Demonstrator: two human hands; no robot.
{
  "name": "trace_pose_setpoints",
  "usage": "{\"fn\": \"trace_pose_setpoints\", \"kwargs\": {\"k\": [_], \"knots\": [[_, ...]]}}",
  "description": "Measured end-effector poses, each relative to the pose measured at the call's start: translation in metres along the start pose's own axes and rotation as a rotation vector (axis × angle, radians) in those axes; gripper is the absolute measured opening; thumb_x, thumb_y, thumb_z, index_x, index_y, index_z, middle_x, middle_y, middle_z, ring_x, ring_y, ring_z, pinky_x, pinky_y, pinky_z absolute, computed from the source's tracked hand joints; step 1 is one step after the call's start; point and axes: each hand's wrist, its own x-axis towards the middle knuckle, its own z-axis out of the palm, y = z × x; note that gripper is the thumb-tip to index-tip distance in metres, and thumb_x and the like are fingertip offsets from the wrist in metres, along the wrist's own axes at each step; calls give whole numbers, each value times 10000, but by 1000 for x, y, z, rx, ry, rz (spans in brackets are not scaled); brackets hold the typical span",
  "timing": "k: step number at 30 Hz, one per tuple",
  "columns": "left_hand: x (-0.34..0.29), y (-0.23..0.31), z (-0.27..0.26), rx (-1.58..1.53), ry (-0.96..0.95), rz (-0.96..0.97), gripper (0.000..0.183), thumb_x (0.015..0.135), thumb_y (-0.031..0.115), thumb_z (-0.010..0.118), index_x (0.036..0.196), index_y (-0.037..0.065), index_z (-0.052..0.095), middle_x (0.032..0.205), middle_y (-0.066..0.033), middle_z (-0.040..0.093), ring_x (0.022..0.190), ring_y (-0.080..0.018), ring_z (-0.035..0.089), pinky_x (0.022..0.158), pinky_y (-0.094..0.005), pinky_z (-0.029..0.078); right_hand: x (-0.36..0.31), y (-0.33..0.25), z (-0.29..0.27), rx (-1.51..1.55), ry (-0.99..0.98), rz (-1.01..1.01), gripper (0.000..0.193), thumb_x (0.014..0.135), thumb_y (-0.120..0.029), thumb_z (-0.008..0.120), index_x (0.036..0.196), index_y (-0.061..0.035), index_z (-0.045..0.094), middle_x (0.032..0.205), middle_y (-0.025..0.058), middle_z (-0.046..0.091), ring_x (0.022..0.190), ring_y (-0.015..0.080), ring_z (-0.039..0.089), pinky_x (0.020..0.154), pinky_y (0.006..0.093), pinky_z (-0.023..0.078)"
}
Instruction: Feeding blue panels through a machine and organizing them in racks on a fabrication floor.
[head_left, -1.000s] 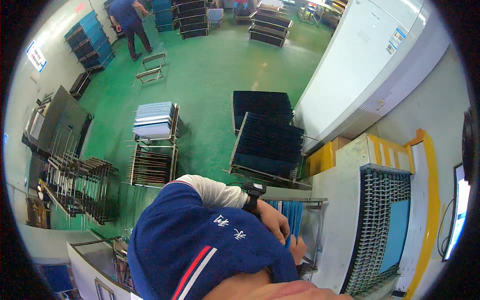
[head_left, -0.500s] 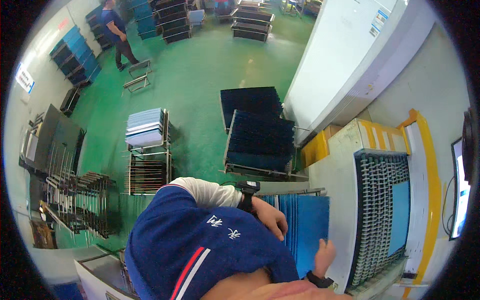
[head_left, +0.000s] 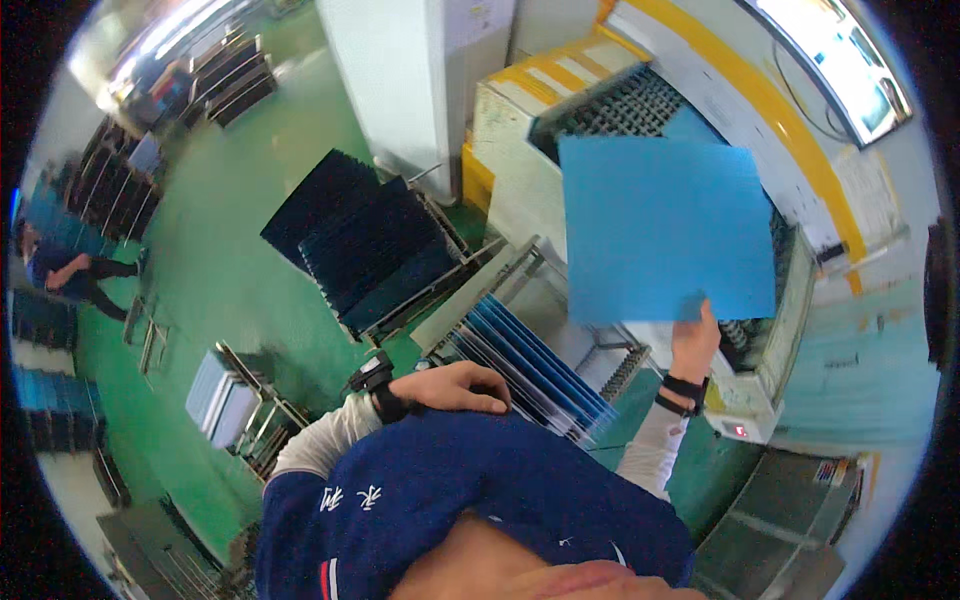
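My right hand point(head_left: 697, 335) grips the near edge of a square blue panel point(head_left: 668, 230), which is held up over the roller conveyor of a machine. The panel covers much of the rollers point(head_left: 625, 105). My left hand point(head_left: 460, 388) is close in front of my chest, fingers loosely bent and thumb apart, with nothing seen in it. Just beyond that hand stands a metal rack point(head_left: 520, 262) with several upright blue panels point(head_left: 540, 355) slotted side by side. Another blue panel point(head_left: 690, 128) lies on the rollers, partly hidden behind the held one.
Racks of dark panels point(head_left: 375, 240) stand left of the machine point(head_left: 520, 130). A rack of pale panels point(head_left: 222, 395) is farther left. A white pillar point(head_left: 395, 80) rises behind. A person point(head_left: 75, 270) is at the far left. A screen point(head_left: 835, 60) hangs upper right.
My view has swung to the right. My right hand, earlier beside the racked panels, now holds a blue panel up over the rollers. My left hand has drawn away from the panels.
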Motion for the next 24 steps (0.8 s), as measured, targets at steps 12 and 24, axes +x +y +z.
{"fn": "trace_pose_setpoints", "kwargs": {"k": [12, 24], "knots": [[-1, 12, 6, 59, 62, -48, 365, 930, 317, 657, 1122, 8, 640, 1088, -103, 654, 1072, -211, 590, 965, -361, 446, 79, 46, -109, -289, 49, -129, 174, 922, -68, 614, 1090, -40, 580, 1008, 79, 647, 1024, 217, 580, 916, 376, 469], [4, 11, 2, 37, 37, -75, 353, 930, 305, 650, 1119, 7, 642, 1077, -98, 658, 1064, -214, 595, 959, -362, 445, 50, 33, -18, 23, 179, 205, 232, 998, -199, 531, 1120, -4, 565, 1059, 113, 671, 891, 186, 660, 734, 283, 541]]}}
